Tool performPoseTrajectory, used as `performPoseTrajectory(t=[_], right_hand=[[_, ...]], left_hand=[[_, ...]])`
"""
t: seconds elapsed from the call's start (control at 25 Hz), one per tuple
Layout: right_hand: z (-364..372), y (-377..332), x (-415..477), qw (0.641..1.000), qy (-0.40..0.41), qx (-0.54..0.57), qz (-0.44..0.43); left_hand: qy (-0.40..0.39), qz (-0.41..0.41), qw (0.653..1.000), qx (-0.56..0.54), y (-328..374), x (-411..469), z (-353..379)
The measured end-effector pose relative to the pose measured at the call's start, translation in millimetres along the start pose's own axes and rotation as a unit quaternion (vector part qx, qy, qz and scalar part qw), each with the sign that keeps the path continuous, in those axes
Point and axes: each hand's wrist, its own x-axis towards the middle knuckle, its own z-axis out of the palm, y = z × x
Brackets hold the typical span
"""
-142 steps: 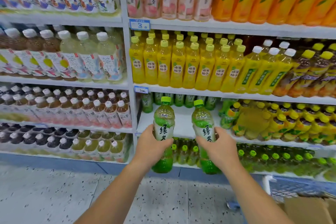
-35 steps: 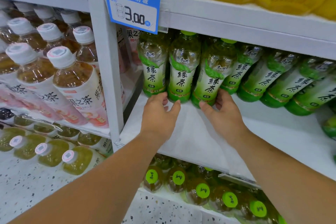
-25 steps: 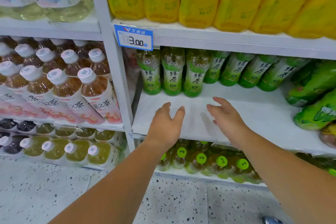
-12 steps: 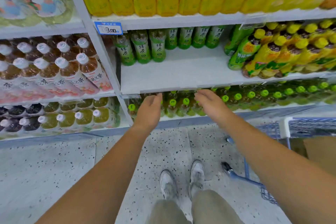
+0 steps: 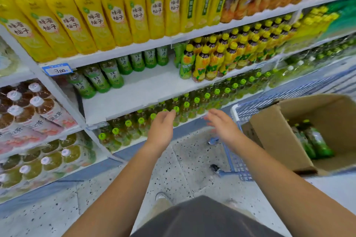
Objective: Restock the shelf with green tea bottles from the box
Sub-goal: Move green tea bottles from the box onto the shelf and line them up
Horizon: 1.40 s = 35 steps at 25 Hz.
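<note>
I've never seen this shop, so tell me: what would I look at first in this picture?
Probably the wall of bright yellow bottles along the top. Next, the two empty, open hands, left hand and right hand, stretched out in the middle in front of a half-bare white shelf with green tea bottles at its back. On the right, a cardboard box in a blue cart holds more green bottles.

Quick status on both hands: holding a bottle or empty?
Left hand: open, holding nothing.
Right hand: open, holding nothing.
</note>
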Motion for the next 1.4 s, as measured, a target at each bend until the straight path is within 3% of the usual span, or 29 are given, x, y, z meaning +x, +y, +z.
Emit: performPoseTrajectory(t=[0.4,0.76,1.12,1.4], right_hand=[[-184,73,-53,0.996,0.093,0.017,0.003],[-349,145,-76,0.991,0.115,0.047,0.051],[-420,200,-66,0.968,0.177,0.089,0.155],[-467,225,-16,0.96,0.197,0.005,0.201]], left_hand=[[-0.098,0.076,0.989,0.079,50,-42,183],[-0.146,0.02,0.987,0.069,80,-67,354],[-0.232,-0.037,0.962,0.14,92,-28,463],[-0.257,-0.05,0.912,0.316,88,46,526]])
